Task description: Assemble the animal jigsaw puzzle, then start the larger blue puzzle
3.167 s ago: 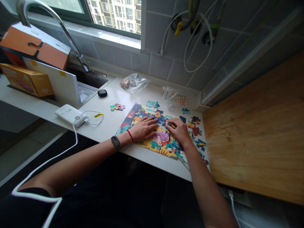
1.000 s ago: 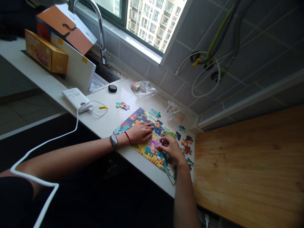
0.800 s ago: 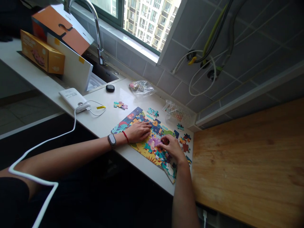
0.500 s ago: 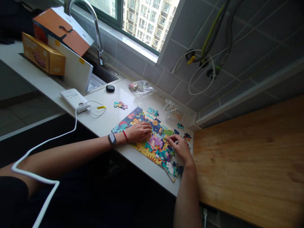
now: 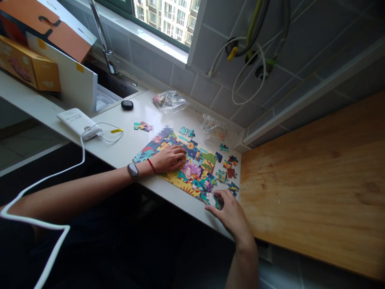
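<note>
A colourful jigsaw puzzle (image 5: 192, 170), largely joined, lies on the white countertop. My left hand (image 5: 171, 157) rests palm down across its middle, fingers stretched out, covering part of the picture. At the puzzle's near right corner, my right hand (image 5: 230, 210) has its thumb and fingers around a small joined puzzle section (image 5: 210, 198) with a white figure on it. That section lies against the puzzle's corner; whether it is interlocked I cannot tell. Several loose puzzle pieces (image 5: 231, 172) lie just beyond my right hand, along the puzzle's right side.
More loose pieces (image 5: 187, 131) and a joined strip (image 5: 143, 126) lie behind the puzzle. Two clear plastic bags (image 5: 171, 101) sit near the tiled wall. A white power bank (image 5: 78, 122) trails a cable over my left arm. A wooden board (image 5: 313, 184) borders the counter's right.
My right hand has moved from the puzzle's right edge down to the near corner and taken hold of the small section, which now lies closer against the puzzle. My left hand stays on the puzzle.
</note>
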